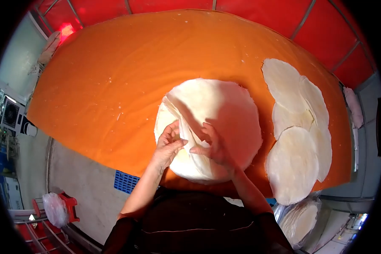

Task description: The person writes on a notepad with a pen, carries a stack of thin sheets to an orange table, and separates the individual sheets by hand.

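Note:
A stack of large round pale sheets (237,106) lies on the orange cloth (127,76) in front of me. The left part of its top sheet is lifted into a fold (186,133) between my hands. My left hand (170,144) pinches the left side of this fold, thumb and fingers closed on it. My right hand (213,146) is at the fold's right side, its fingers curved and spread apart from the thumb, over the stack; whether the thumb touches the sheet is unclear.
Overlapping pale round sheets (294,161) lie at the cloth's right side. Below them, more sit in clear plastic (299,222). A blue crate (125,182) is under the near edge. A red stool (72,207) holds a plastic-wrapped bundle (55,209) at the lower left.

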Demonstrator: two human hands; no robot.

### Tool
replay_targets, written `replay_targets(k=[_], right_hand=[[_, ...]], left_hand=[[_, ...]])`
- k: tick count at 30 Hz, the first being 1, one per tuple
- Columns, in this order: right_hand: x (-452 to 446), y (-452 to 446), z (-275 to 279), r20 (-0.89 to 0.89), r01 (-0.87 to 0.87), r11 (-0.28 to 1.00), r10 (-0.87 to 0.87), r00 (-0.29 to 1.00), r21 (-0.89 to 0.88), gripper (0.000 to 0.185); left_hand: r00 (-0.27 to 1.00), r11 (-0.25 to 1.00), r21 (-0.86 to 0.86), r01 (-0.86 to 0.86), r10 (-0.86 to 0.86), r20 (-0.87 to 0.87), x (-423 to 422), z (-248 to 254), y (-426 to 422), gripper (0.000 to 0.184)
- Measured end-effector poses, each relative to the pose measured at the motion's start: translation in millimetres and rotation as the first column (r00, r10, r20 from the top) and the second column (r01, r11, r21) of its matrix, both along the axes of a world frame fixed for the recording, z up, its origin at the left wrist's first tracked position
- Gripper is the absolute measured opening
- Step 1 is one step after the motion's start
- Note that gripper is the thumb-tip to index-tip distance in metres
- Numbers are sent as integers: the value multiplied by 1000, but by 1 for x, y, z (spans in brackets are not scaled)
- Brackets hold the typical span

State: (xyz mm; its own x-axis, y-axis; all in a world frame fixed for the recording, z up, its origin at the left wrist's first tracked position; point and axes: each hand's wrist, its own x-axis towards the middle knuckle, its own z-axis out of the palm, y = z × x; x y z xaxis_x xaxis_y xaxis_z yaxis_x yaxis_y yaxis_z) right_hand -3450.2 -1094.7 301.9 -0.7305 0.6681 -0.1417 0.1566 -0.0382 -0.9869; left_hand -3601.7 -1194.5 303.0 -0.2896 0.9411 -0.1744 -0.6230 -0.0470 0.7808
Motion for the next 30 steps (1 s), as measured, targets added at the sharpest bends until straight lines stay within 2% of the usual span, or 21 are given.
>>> replay_targets(k=[1, 4, 7, 10, 13, 14, 15, 16, 17, 18, 20, 22, 25, 28, 29, 30], right_hand=[[0, 1, 2, 4, 26, 999, -26, 1000, -40, 94], [6, 7, -25, 4, -20, 1000, 20, 1000, 3, 77], [5, -2, -8, -3, 1, 984, 0, 1000, 180, 62], [2, 4, -39, -67, 69, 981, -58, 996, 180, 50], [1, -3, -22, 58, 192, 912, -228, 972, 362, 33], [-5, -11, -23, -36, 258, 828, -278, 960, 497, 27], [-8, -20, -20, 64, 185, 808, -264, 962, 559, 31], [-11, -25, -16, 350, -84, 758, -198, 915, 647, 38], [-15, -24, -26, 314, -169, 737, -62, 947, 654, 37], [-20, -15, -18, 235, -124, 715, -58, 970, 688, 36], [-17, 25, 8, 198, -131, 779, 9, 980, 613, 30], [-5, 88, 60, 83, -76, 875, 41, 996, 478, 27], [35, 176, 159, -138, 102, 949, -63, 988, 297, 25], [96, 248, 240, -334, 315, 932, -244, 910, 180, 23], [120, 272, 255, -384, 398, 905, -317, 867, 152, 23], [145, 297, 265, -422, 484, 866, -394, 816, 128, 23]], left_hand=[[998, 997, -41, -61, 61, 6, 5, 6, 2, 54], [995, 993, -59, -98, 99, 15, 13, 18, 4, 53], [998, 992, -110, -54, 58, 34, 11, 9, 3, 50], [992, 985, -137, -102, 112, 64, 13, 4, 3, 43], [993, 986, -116, -119, 116, -31, 8, -9, -1, 36], [978, 969, -157, -192, 177, -108, 10, -12, -4, 35], [958, 949, -184, -255, 222, -184, 13, -14, -6, 33], [934, 932, -197, -304, 251, -256, 17, -16, -3, 32], [920, 897, -278, -344, 263, -289, 21, -9, -1, 30], [905, 853, -354, -385, 271, -329, 22, -5, -2, 28], [896, 857, -279, -433, 377, -234, 18, -26, -11, 26], [884, 852, -244, -463, 422, -201, 18, -23, -14, 25], [865, 835, -235, -498, 457, -208, 15, -34, -17, 29], [766, 788, -197, -583, 452, -458, 13, -44, -19, 36], [750, 774, -179, -607, 484, -451, 12, -48, -22, 46], [658, 727, -184, -661, 444, -608, 10, -46, -23, 48]])
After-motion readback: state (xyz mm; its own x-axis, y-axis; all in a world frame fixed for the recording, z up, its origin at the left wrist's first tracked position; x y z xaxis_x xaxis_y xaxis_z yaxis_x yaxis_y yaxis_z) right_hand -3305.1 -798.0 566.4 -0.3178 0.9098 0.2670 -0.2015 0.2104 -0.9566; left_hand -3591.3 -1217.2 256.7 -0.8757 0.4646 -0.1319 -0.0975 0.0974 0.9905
